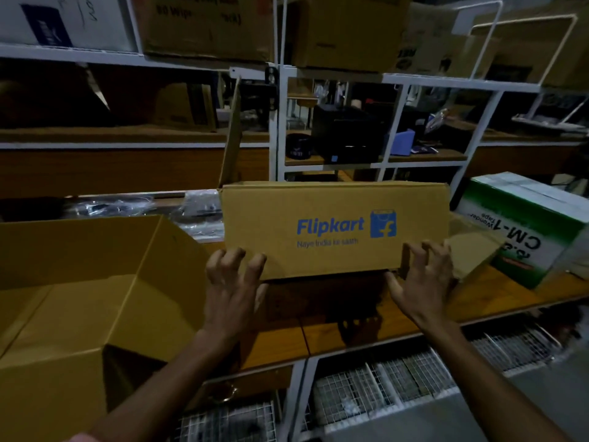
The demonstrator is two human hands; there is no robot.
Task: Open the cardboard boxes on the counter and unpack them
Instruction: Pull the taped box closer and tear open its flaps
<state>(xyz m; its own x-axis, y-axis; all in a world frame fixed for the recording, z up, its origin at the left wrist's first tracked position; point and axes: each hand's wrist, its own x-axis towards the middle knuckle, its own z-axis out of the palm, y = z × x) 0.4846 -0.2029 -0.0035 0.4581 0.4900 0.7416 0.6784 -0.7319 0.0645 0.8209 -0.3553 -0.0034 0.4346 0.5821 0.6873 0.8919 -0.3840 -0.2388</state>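
Gripping Flipkart box [334, 224]: left hand [231, 282], right hand [420, 279]; open carton [95, 275] left, green-white box [526, 228] right.

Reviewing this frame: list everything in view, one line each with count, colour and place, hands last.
Flipkart box: one, tan with blue logo, centre of the counter, a flap raised toward the camera.
Open box: one, tan, left foreground, flaps open, nothing seen inside.
Tape carton: one, white and green, right on the counter, print upside down.
Counter: one, brown wood, across the middle.
Plastic wrap: clear, on the counter behind the open box.
Shelf boxes: several, brown, top shelf.
Black items: a few, middle shelf, too dark to identify.
Wire baskets: several, white, under the counter.
Left hand: fingers curled on the flap's lower left edge.
Right hand: fingers curled on its lower right edge.
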